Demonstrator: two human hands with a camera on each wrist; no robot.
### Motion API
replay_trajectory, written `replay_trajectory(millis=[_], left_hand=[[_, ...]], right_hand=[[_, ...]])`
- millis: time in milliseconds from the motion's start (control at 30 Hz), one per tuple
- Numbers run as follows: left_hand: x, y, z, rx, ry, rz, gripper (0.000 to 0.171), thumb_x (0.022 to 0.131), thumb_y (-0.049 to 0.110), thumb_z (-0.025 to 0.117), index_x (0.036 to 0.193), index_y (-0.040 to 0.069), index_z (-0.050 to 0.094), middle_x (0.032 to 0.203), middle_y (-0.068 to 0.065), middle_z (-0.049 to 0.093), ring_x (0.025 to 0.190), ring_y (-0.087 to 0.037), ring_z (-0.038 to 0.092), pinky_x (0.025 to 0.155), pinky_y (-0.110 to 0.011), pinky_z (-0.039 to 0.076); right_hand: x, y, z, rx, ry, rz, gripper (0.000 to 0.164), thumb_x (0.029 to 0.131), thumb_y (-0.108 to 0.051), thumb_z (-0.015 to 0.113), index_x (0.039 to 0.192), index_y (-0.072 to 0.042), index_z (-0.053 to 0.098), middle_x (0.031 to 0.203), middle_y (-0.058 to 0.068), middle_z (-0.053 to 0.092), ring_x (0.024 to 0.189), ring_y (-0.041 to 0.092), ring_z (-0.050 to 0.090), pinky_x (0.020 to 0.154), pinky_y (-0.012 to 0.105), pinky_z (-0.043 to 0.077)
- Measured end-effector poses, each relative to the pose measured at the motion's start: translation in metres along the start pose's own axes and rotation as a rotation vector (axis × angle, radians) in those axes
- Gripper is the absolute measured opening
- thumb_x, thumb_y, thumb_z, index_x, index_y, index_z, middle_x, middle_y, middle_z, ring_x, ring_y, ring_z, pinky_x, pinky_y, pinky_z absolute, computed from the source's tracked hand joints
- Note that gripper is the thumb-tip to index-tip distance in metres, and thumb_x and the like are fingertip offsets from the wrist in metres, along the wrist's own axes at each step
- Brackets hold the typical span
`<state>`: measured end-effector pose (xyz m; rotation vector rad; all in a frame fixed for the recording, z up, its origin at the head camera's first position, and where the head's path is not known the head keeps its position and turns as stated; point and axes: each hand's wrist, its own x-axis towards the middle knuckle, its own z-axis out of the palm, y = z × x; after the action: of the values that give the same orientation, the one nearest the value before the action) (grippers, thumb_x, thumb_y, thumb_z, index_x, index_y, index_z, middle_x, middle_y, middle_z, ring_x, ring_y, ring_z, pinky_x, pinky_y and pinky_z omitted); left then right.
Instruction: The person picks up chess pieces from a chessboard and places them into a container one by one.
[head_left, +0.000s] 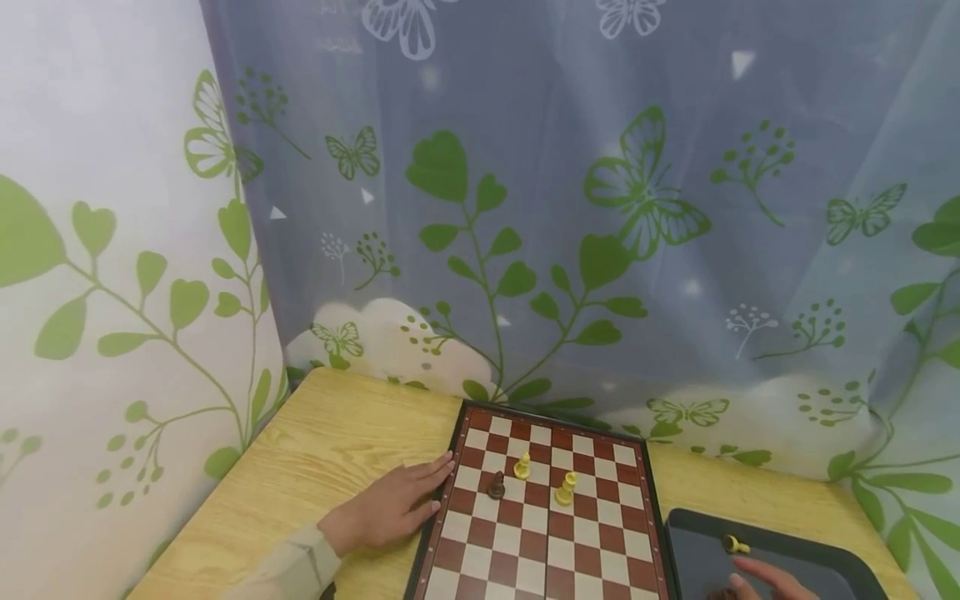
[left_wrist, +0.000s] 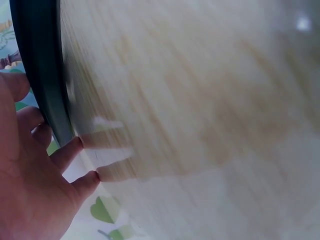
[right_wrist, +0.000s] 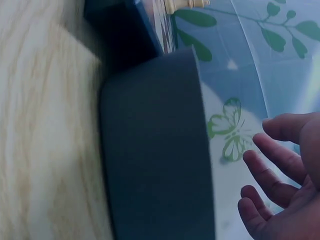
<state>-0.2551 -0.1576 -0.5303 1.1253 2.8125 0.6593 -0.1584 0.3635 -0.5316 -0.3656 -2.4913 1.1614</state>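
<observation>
My left hand [head_left: 386, 508] lies along the left edge of a brown and cream chessboard [head_left: 573, 558], fingers extended and touching its dark frame. The left wrist view shows that hand [left_wrist: 40, 185] beside the board's dark side [left_wrist: 42, 65]. On the board stand a dark chess piece [head_left: 497, 485] and two yellow chess pieces, one slimmer [head_left: 522, 467] and one larger [head_left: 566, 489]. My right hand [head_left: 776, 579] hovers over a dark grey tray [head_left: 817, 557], partly cut off. Its fingers are loosely spread with nothing between them in the right wrist view. A yellow chess piece [head_left: 737, 545] lies tipped over in the tray.
The tray stands right of the board on a wood-grain table [head_left: 352, 425]. Below the fallen piece, another dark piece [head_left: 722, 594] shows at the frame's bottom. A curtain [head_left: 540, 208] with leaves and butterflies hangs behind the table.
</observation>
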Motion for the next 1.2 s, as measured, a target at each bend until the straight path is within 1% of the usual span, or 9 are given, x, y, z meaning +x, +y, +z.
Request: replay_trajectory(millis=[100, 133, 200, 233, 367, 433, 633, 967, 1200], left_hand=[[0.001, 0.002, -0.002, -0.004, -0.012, -0.002, 0.057, 0.111, 0.032, 0.038, 0.158, 0.001, 0.032, 0.166, -0.014, 0.027, 0.147, -0.039, 0.038, 0.113, -0.068, 0.033], [0.001, 0.003, -0.002, -0.002, -0.016, -0.005, 0.057, 0.111, 0.032, 0.038, 0.158, 0.002, 0.033, 0.166, -0.014, 0.027, 0.147, -0.039, 0.038, 0.113, -0.068, 0.033], [0.001, 0.004, -0.003, 0.001, -0.025, -0.013, 0.057, 0.111, 0.032, 0.038, 0.158, 0.002, 0.033, 0.167, -0.014, 0.027, 0.147, -0.039, 0.038, 0.114, -0.068, 0.032], [0.001, 0.004, -0.003, 0.006, -0.027, -0.017, 0.057, 0.111, 0.033, 0.038, 0.158, 0.003, 0.032, 0.167, -0.013, 0.027, 0.147, -0.038, 0.037, 0.114, -0.068, 0.032], [0.001, 0.002, -0.001, 0.021, -0.035, -0.032, 0.057, 0.111, 0.035, 0.037, 0.159, 0.005, 0.032, 0.168, -0.010, 0.025, 0.148, -0.036, 0.036, 0.116, -0.065, 0.032], [0.002, 0.001, -0.001, 0.032, -0.034, -0.033, 0.057, 0.111, 0.036, 0.037, 0.159, 0.006, 0.032, 0.168, -0.009, 0.025, 0.148, -0.035, 0.037, 0.116, -0.064, 0.033], [0.001, 0.000, -0.002, 0.060, -0.027, -0.026, 0.057, 0.110, 0.036, 0.038, 0.158, 0.006, 0.034, 0.167, -0.009, 0.028, 0.147, -0.034, 0.039, 0.116, -0.060, 0.036], [0.000, 0.000, -0.005, 0.094, -0.036, -0.027, 0.057, 0.111, 0.037, 0.037, 0.158, 0.006, 0.035, 0.167, -0.008, 0.029, 0.147, -0.031, 0.040, 0.115, -0.056, 0.039], [0.001, 0.000, -0.003, 0.112, -0.043, -0.018, 0.057, 0.111, 0.038, 0.035, 0.158, 0.006, 0.034, 0.167, -0.008, 0.028, 0.147, -0.030, 0.040, 0.115, -0.056, 0.040]], right_hand=[[0.006, -0.010, -0.007, -0.087, -0.123, 0.013, 0.027, 0.100, -0.025, 0.067, 0.113, -0.004, 0.077, 0.104, -0.002, 0.076, 0.093, 0.023, 0.074, 0.071, 0.038, 0.059], [0.009, -0.013, -0.009, -0.119, -0.160, -0.002, 0.036, 0.100, -0.027, 0.066, 0.117, 0.004, 0.073, 0.110, 0.012, 0.075, 0.101, 0.032, 0.071, 0.075, 0.044, 0.058], [0.013, -0.021, -0.011, -0.179, -0.198, -0.050, 0.038, 0.101, -0.029, 0.065, 0.120, 0.003, 0.072, 0.122, 0.029, 0.068, 0.110, 0.038, 0.068, 0.079, 0.055, 0.057], [0.014, -0.027, -0.012, -0.202, -0.216, -0.083, 0.038, 0.101, -0.030, 0.065, 0.122, 0.001, 0.072, 0.123, 0.028, 0.068, 0.110, 0.033, 0.068, 0.081, 0.058, 0.056], [0.014, -0.052, -0.005, -0.173, -0.140, -0.373, 0.020, 0.093, -0.010, 0.074, 0.113, -0.005, 0.076, 0.110, -0.008, 0.074, 0.095, -0.008, 0.061, 0.073, 0.039, 0.059], [0.014, -0.068, -0.002, -0.177, -0.160, -0.420, 0.022, 0.090, -0.009, 0.076, 0.112, -0.009, 0.076, 0.109, -0.014, 0.071, 0.095, -0.011, 0.056, 0.069, 0.033, 0.055], [0.014, -0.116, 0.018, -0.198, -0.310, -0.346, 0.025, 0.094, -0.017, 0.074, 0.119, -0.016, 0.073, 0.124, 0.011, 0.069, 0.115, 0.038, 0.056, 0.090, 0.058, 0.049], [0.037, -0.156, 0.072, -0.124, -0.587, -0.369, 0.035, 0.095, -0.018, 0.072, 0.129, -0.010, 0.068, 0.134, 0.013, 0.064, 0.130, 0.045, 0.049, 0.101, 0.066, 0.043], [0.045, -0.152, 0.107, -0.116, -0.644, -0.365, 0.037, 0.095, -0.018, 0.072, 0.129, -0.004, 0.068, 0.133, 0.016, 0.065, 0.131, 0.045, 0.053, 0.104, 0.063, 0.045]])
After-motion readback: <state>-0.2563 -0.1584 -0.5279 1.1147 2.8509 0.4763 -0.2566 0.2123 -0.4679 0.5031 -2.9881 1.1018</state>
